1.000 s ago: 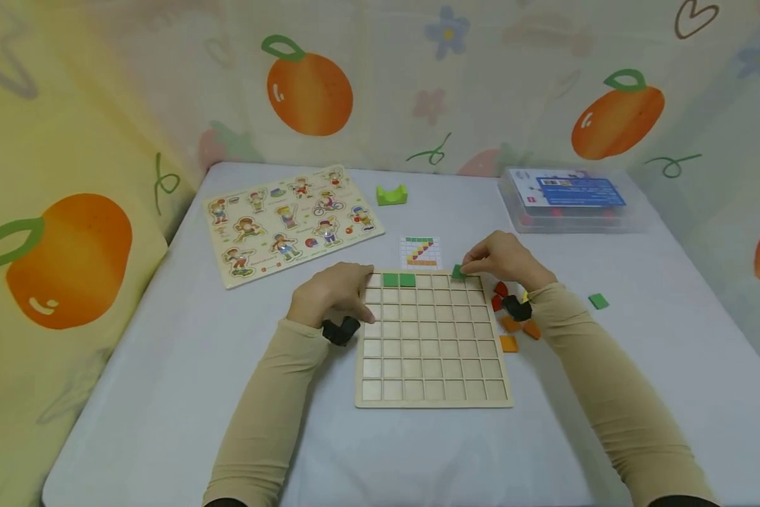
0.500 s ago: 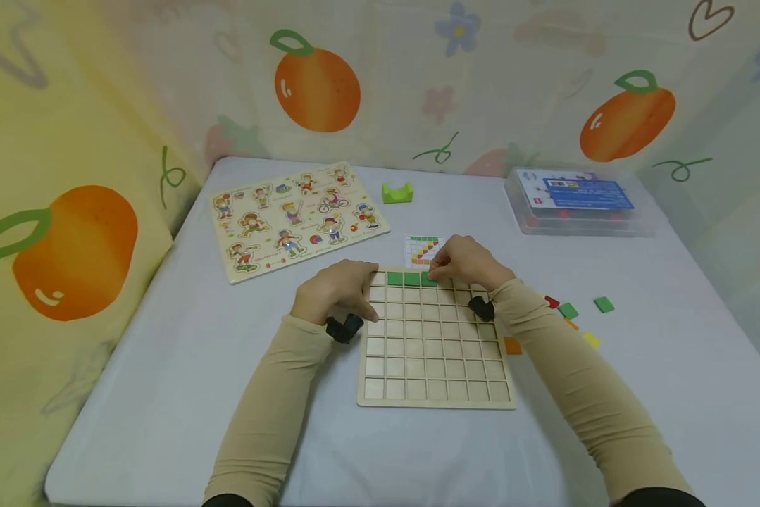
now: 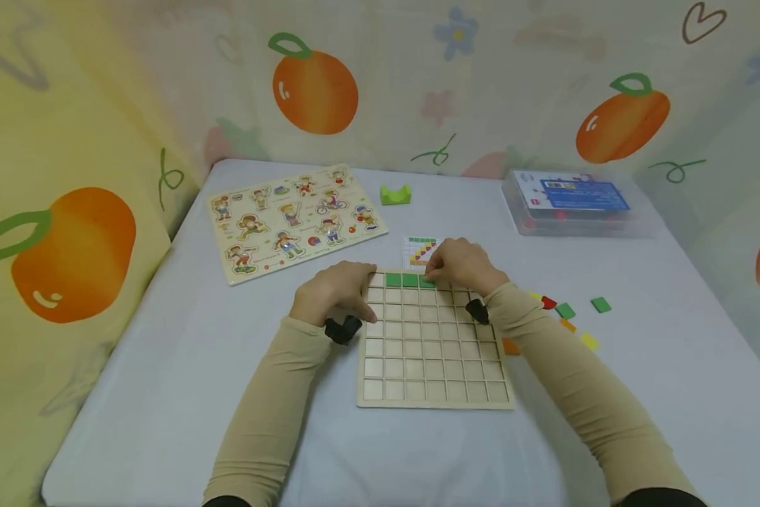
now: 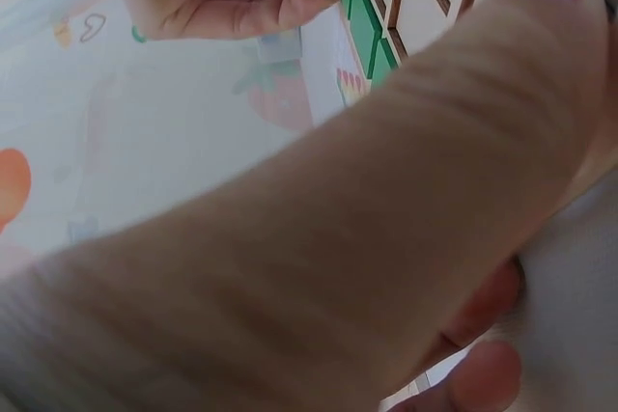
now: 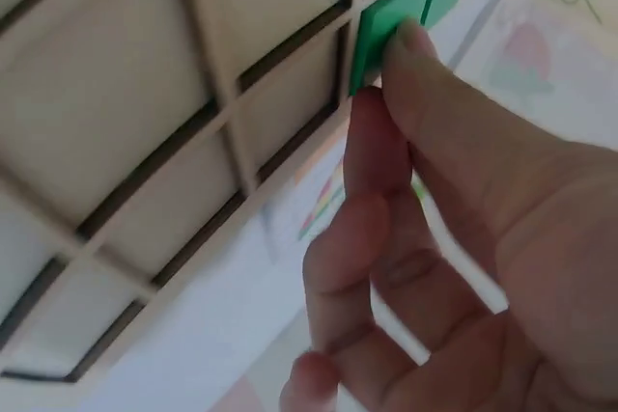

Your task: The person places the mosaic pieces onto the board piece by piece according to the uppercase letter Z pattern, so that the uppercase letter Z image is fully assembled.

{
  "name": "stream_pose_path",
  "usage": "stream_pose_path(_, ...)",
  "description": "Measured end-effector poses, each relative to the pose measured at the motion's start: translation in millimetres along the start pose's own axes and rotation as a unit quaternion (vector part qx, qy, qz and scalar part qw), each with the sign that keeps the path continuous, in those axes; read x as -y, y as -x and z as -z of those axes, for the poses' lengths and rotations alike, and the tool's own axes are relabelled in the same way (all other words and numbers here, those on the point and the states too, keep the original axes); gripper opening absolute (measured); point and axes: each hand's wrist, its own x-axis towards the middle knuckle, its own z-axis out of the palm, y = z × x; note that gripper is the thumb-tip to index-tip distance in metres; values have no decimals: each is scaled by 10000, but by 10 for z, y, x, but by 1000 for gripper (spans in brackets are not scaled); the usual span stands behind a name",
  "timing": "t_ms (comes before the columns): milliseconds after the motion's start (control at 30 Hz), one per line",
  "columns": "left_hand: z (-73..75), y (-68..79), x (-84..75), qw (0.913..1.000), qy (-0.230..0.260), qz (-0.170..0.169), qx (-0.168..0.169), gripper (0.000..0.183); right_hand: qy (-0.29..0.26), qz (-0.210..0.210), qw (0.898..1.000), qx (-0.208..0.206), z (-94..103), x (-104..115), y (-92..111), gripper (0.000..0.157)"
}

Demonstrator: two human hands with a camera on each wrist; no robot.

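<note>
A wooden grid board lies flat on the white-covered table. At its left edge my left hand grips the rim, the thumb over the top. My right hand is at the far edge, pinching a green square tile between thumb and index finger. That tile sits in or at a cell of the far row, beside two more green tiles. Just beyond the board is a small pattern card with a coloured zigzag figure, partly covered by my right hand.
Loose green, red, yellow and orange tiles lie right of the board, some hidden by the right sleeve. A picture puzzle board lies back left. A lime-green notched piece and a clear plastic box stand at the back.
My right hand has moved left along the far edge, bringing the green tile beside the other two. The left hand stays on the board. The view has shifted slightly.
</note>
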Motion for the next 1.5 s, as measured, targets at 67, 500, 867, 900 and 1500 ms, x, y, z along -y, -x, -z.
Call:
stream_pose_path(67, 7, -8, 4, 10000, 7, -12, -48, 60, -98, 32, 9999, -31, 26, -61, 21, 21)
stream_pose_path(500, 5, 1, 26, 10000, 11, 25, 62, 50, 400, -1624, 9857, -178, 420, -994, 667, 33)
stream_pose_path(867, 9, -8, 70, 10000, -74, -20, -40, 65, 466, -2764, 9595, 280, 632, -1899, 1360, 47)
stream_pose_path(900, 8, -6, 66, 10000, -70, -49, -38, 66, 400, -2762, 9597, 328, 620, -1926, 1387, 50)
stream_pose_path(1500, -36, -32, 70, 10000, -5, -65, -45, 74, 885, -2376, 9672, -125, 464, -1946, 1442, 44)
